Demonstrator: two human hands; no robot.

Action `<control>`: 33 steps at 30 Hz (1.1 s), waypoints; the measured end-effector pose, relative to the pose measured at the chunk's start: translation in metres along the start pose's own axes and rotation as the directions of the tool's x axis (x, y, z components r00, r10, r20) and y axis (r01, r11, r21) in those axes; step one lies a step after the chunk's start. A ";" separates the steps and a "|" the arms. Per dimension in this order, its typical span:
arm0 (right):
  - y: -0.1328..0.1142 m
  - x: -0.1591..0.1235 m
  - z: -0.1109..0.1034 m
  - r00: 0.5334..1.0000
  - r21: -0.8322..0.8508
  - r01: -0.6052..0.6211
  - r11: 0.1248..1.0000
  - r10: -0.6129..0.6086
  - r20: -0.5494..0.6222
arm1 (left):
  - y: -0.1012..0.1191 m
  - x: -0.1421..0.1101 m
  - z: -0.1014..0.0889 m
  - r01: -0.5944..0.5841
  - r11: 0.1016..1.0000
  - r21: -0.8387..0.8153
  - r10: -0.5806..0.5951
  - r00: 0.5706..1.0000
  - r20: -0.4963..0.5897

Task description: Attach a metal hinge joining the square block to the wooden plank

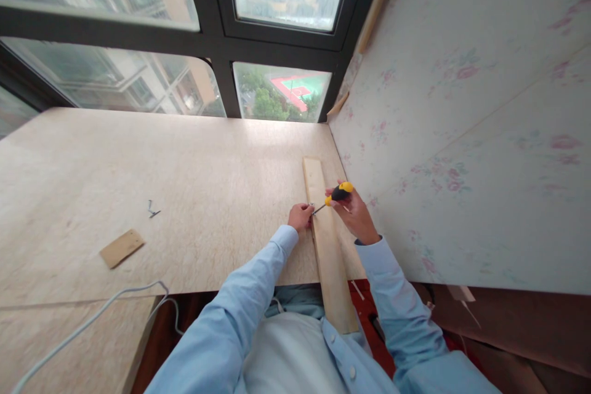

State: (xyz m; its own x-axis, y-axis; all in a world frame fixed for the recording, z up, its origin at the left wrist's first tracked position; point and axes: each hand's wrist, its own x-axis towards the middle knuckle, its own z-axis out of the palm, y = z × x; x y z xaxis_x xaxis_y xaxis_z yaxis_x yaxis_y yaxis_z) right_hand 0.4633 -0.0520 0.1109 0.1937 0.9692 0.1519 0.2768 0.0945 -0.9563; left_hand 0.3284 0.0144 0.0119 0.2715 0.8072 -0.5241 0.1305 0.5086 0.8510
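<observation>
A long pale wooden board (329, 252) lies on the stone-topped sill, its near end jutting past the edge toward my body. My right hand (356, 218) is closed around the yellow and black handle of a screwdriver (340, 191). The shaft slants down to the left, and its tip meets the board's left side by my left fingertips. At that spot my left hand (301, 217) pinches a small metal piece (312, 205) against the board. Its exact kind is too small to tell, and the fingers partly cover it.
On the sill (207, 178), a few small metal parts (153, 210) lie to the left, near a brown cardboard piece (122, 249). A white cable (96, 314) crosses the lower left. Windows stand behind; a flower-patterned wall (462, 135) rises close on the right.
</observation>
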 end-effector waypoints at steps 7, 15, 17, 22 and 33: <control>-0.001 0.013 0.007 0.963 -0.306 -0.041 0.951 -0.043 -0.265 | -0.003 0.002 0.000 -0.010 1.000 -0.017 0.011 1.000 0.010; 0.001 0.007 0.006 0.999 0.091 0.034 0.995 -0.032 -0.023 | -0.005 0.004 0.000 0.005 1.000 -0.026 -0.005 1.000 0.024; -0.003 0.007 0.004 0.993 -0.065 -0.004 0.998 -0.004 -0.114 | -0.005 0.005 0.000 0.011 0.999 -0.038 -0.010 0.999 0.030; -0.001 0.010 0.005 0.928 -0.399 -0.115 0.910 -0.045 -0.370 | -0.007 0.006 0.001 0.020 0.998 -0.068 -0.017 0.999 0.043; 0.002 0.000 0.006 0.995 0.037 0.003 0.999 0.001 -0.104 | -0.008 0.006 0.002 0.027 0.996 -0.085 -0.024 0.999 0.037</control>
State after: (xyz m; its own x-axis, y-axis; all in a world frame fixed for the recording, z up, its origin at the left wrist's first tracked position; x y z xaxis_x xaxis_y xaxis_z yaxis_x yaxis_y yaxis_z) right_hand 0.4579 -0.0506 0.1078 0.2905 0.9405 0.1761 0.2426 0.1056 -0.9644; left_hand 0.3304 0.0146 0.0022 0.3033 0.7834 -0.5425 0.0558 0.5538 0.8308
